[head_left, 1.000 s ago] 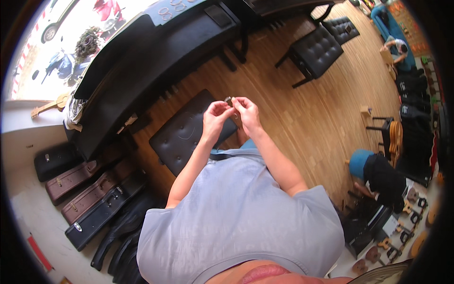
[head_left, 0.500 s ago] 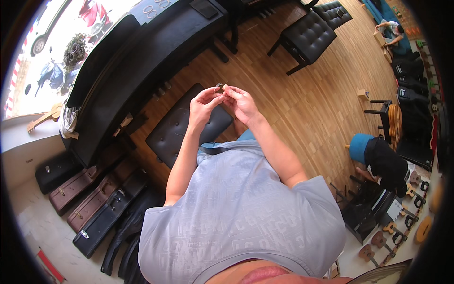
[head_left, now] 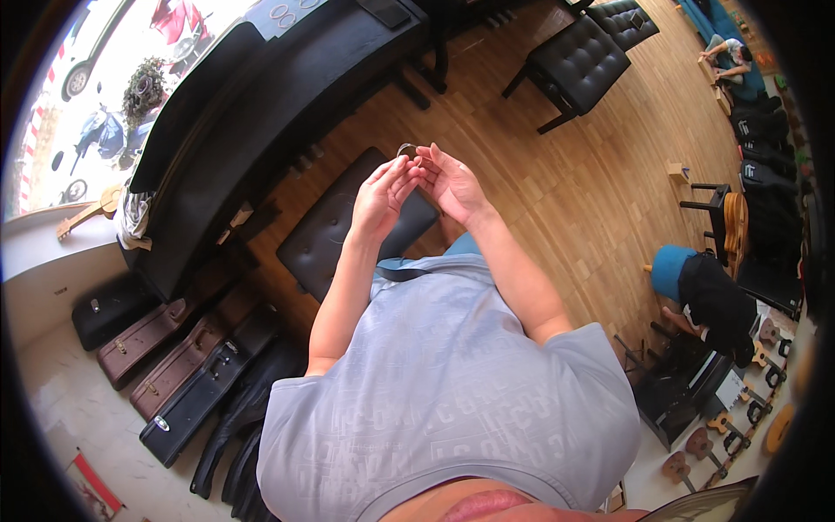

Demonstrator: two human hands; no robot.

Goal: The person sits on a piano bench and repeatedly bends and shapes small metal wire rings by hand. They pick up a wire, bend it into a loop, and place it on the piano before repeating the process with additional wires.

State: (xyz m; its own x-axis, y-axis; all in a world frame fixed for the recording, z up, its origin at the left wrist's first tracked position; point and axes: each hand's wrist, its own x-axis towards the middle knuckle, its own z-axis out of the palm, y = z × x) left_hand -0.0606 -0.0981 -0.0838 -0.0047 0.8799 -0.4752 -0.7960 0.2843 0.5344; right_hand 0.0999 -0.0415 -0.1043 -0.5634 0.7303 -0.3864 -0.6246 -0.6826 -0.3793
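Observation:
Both my hands are raised in front of my chest, close together over a black padded bench. Between their fingertips is a small, thin coil of wire (head_left: 406, 149), like an instrument string. The fingers of my left hand (head_left: 383, 198) are drawn together at the coil's left side. My right hand (head_left: 455, 187) has its thumb and fingertips at the right side, with the other fingers curved. A faint thin strand seems to hang over the black bench (head_left: 326, 230) below. Exactly how the fingers grip the coil is too small to make out.
A long black piano (head_left: 287, 104) curves along the left, with thin wire rings (head_left: 280, 12) on top. Instrument cases (head_left: 178, 370) stand at lower left. Another black bench (head_left: 581, 70) is at upper right. A person in black (head_left: 713, 300) bends at the right near a blue stool (head_left: 668, 271).
My fingers have shifted around the coil: the left fingers are straighter and the right hand has opened a little. The coil shows as a wider loop. The whole view has shifted slightly.

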